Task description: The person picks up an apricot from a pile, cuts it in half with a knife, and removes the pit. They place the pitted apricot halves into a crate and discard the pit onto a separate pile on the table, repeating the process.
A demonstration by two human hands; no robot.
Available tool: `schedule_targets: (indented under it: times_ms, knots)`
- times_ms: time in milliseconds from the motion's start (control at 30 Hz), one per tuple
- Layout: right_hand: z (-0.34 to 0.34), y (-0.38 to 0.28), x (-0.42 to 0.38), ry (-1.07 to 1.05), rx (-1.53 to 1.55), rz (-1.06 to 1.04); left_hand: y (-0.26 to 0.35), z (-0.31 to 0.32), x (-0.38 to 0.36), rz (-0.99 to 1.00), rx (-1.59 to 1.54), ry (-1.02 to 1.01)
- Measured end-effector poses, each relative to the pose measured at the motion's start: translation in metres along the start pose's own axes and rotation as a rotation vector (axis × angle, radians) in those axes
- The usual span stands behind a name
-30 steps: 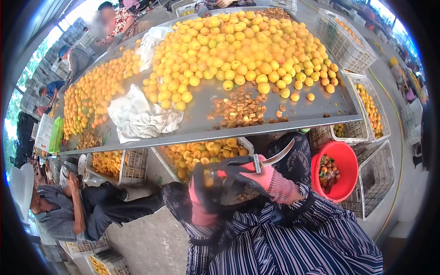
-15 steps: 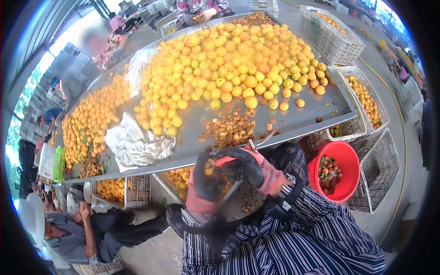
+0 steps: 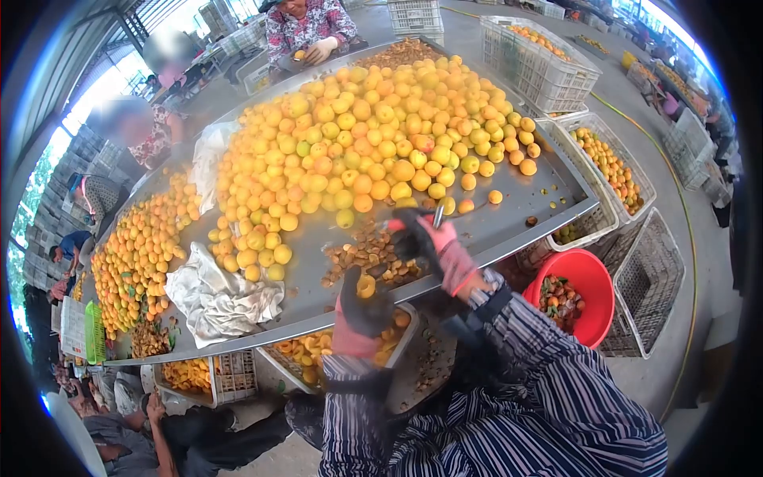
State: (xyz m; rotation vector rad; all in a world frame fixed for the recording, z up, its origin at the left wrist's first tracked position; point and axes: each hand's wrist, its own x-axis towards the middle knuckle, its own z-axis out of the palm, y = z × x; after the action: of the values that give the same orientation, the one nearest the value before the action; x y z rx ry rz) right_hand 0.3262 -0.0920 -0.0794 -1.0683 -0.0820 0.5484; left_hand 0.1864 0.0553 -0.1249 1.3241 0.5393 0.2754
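Note:
My left hand [image 3: 366,312], in a dark glove with a pink cuff, is closed on a yellow-orange apricot [image 3: 366,286] at the table's near edge. My right hand [image 3: 427,245], gloved alike, grips a slim tool [image 3: 439,215] whose metal end shows above the fingers; a bit of red shows at its other side. That hand is over the table, beside a pile of brown pits [image 3: 350,258]. Beyond it spreads a large heap of apricots [image 3: 334,151] on the metal table [image 3: 509,215].
A white cloth [image 3: 218,294] lies on the table at left. Below the edge stand a crate of apricot pieces [image 3: 298,354], a red bucket [image 3: 592,306] with brown scraps inside, and a grey crate [image 3: 656,278]. Across the table a person [image 3: 306,28] handles fruit; another sits at lower left.
My right hand has moved forward and up with the tool, away from my left hand, to over the pits. The left hand keeps its apricot. The view has shifted slightly.

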Motion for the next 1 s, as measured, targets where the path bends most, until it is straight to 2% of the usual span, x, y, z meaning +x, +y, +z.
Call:
schedule_targets:
  times_ms: [33,67,133,167,200,233,267,300,333,367,400,467,500,533,567,600,633,667,733,767,833,867,933,1000]
  knots:
    - [-0.032,0.023,0.04,0.093,-0.237,-0.164,0.001,0.005,-0.008,0.192,0.267,0.057]
    - [-0.008,-0.034,0.006,0.061,-0.116,-0.027,-0.004,0.001,-0.007,0.186,0.262,0.055]
    - [-0.025,-0.038,0.024,0.194,-0.631,-0.131,-0.005,-0.006,-0.005,0.226,0.312,0.08]
    - [-0.027,-0.04,0.029,0.197,-0.639,-0.131,0.0,-0.008,-0.003,0.157,0.34,0.076]
    - [-0.029,-0.039,0.032,0.28,-1.078,-0.371,0.003,-0.007,-0.007,0.153,0.335,0.071]
    - [-0.025,-0.043,0.032,0.353,-1.514,-0.622,0.038,0.006,-0.022,0.0,0.052,-0.019]
    - [-0.016,-0.049,0.029,0.351,-1.519,-0.621,0.057,0.014,-0.028,-0.152,-0.23,-0.106]
    - [-0.004,-0.056,0.023,0.224,-1.453,-0.517,0.058,0.015,-0.022,-0.154,-0.232,-0.103]
    - [0.005,-0.058,0.022,0.099,-1.381,-0.415,0.059,0.014,-0.017,-0.293,-0.416,-0.089]
    - [0.009,-0.049,0.022,-0.029,-1.292,-0.429,0.061,0.015,-0.013,-0.432,-0.601,-0.075]
    - [0.013,-0.04,0.02,-0.208,-1.201,-0.408,0.064,0.018,-0.014,-0.432,-0.602,-0.073]
    - [0.029,-0.025,0.01,-0.534,-0.982,-0.411,0.079,0.032,-0.024,0.095,-0.058,-0.179]
    - [0.039,-0.022,0.004,-0.564,-1.046,-0.386,0.084,0.032,-0.025,0.094,-0.061,-0.185]
    - [0.045,-0.023,0.001,-0.591,-1.112,-0.362,0.089,0.03,-0.025,-0.051,-0.172,-0.188]
    - [0.044,-0.025,0.003,-0.582,-1.119,-0.363,0.091,0.03,-0.024,-0.198,-0.28,-0.192]
    - [0.043,-0.027,0.005,-0.549,-1.255,-0.377,0.085,0.028,-0.025,-0.199,-0.281,-0.202]
    - [0.043,-0.027,0.007,-0.518,-1.39,-0.389,0.075,0.024,-0.03,-0.083,-0.234,-0.282]
    - [0.046,-0.036,0.008,-0.52,-1.392,-0.386,0.067,0.019,-0.035,0.033,-0.188,-0.355]
    - [0.052,-0.055,0.016,-0.258,-1.758,-0.114,0.062,0.01,-0.045,0.046,-0.119,-0.392]
    - [0.049,-0.055,0.02,-0.266,-1.759,-0.113,0.061,0.005,-0.051,0.062,-0.048,-0.43]
    - [0.034,-0.051,0.031,0.145,-1.844,-0.163,0.052,-0.011,-0.056,0.132,0.119,-0.571]
    - [0.025,-0.046,0.039,0.143,-1.843,-0.162,0.048,-0.018,-0.063,0.131,0.119,-0.569]
    - [0.004,-0.031,0.062,0.076,-1.809,-0.092,0.042,-0.03,-0.075,0.275,0.434,-0.568]
    - [0.003,-0.024,0.072,0.027,-1.813,-0.108,0.04,-0.03,-0.086,0.199,0.417,-0.542]
